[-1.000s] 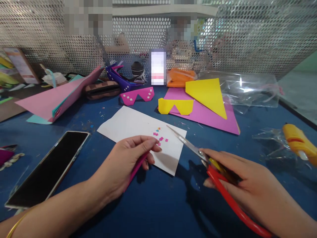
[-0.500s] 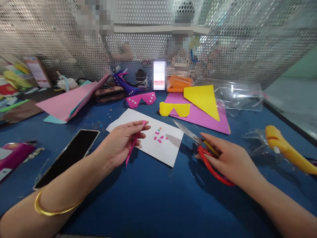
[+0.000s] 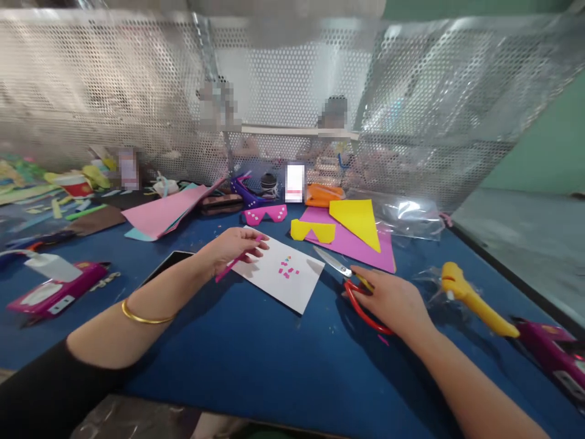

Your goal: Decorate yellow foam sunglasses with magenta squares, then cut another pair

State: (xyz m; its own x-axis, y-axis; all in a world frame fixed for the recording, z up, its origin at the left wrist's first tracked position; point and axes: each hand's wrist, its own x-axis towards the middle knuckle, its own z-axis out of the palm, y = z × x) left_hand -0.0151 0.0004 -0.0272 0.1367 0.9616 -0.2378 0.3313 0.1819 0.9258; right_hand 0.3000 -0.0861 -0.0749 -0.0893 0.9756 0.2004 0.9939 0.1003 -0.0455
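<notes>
Over the blue table (image 3: 256, 366), we see the left hand (image 3: 241, 245) pinch a narrow bright-pink strip (image 3: 228, 270) beside a flat white sheet (image 3: 269, 289) (small pink pieces (image 3: 287, 275) lie scattered on it), while the right hand (image 3: 393, 300) grips red-handled, metal-bladed scissors (image 3: 339, 266), tip near the sheet's right corner.

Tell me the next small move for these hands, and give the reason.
Probably bring the scissors to the pink strip and snip a small piece: the left hand holds the strip, the right hand grips the scissors apart from it, and small pink pieces already lie on the white sheet.
</notes>
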